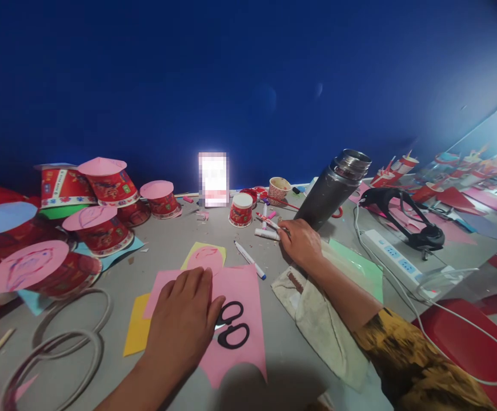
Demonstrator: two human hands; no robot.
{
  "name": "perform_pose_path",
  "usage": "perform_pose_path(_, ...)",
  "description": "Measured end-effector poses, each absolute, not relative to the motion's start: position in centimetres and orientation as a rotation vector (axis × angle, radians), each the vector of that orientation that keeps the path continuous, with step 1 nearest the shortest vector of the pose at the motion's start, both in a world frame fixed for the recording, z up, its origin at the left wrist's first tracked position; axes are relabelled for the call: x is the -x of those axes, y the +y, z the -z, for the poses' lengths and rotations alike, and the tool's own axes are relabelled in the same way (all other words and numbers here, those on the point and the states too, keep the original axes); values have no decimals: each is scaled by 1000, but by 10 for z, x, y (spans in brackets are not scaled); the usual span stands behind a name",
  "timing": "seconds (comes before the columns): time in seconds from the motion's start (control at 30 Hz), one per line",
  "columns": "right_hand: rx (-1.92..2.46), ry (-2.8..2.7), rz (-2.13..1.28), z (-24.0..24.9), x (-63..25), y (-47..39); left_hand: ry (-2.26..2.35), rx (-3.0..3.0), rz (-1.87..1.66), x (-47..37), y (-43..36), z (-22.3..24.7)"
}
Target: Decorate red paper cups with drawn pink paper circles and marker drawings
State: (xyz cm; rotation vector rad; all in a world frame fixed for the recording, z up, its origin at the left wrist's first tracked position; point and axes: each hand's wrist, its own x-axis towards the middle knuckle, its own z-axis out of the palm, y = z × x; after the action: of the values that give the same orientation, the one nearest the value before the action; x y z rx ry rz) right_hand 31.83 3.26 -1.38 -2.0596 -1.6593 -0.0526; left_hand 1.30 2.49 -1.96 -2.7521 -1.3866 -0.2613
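My left hand (184,317) lies flat on a sheet of pink paper (235,279), its fingers stretched out. Beside the thumb are scissors (233,334) with black handles, their blades partly under the hand. Just beyond the fingertips is a round pink paper piece (205,260) with red marks, on yellow paper (220,249). My right hand (302,245) reaches forward by the dark thermos, fingers curled round a slim marker (269,221). A white capped marker (267,234) lies against these fingers. Nearer me rests a marker with a blue end (249,260).
Red paper cups with pink paper tops (108,180) crowd the left, near grey rings (72,325). A dark thermos (329,188) stands tilted-looking behind my right hand. Right of it are a black headset strap (403,217), a power strip (394,257) and a pale cloth (317,325).
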Motion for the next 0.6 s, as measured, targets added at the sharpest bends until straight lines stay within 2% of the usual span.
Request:
perform_pose_path(0.1,1940,-1686,25,15,-314,29,-1369,2777,265,-13,25,17)
perform_pose_path(0.3,1665,-1973,-263,7,-294,16,-1422,2827,248,-10,32,12)
perform_pose_path(0.6,2045,-2158,-284,-22,-272,20,-1418,2846,209,-11,31,4)
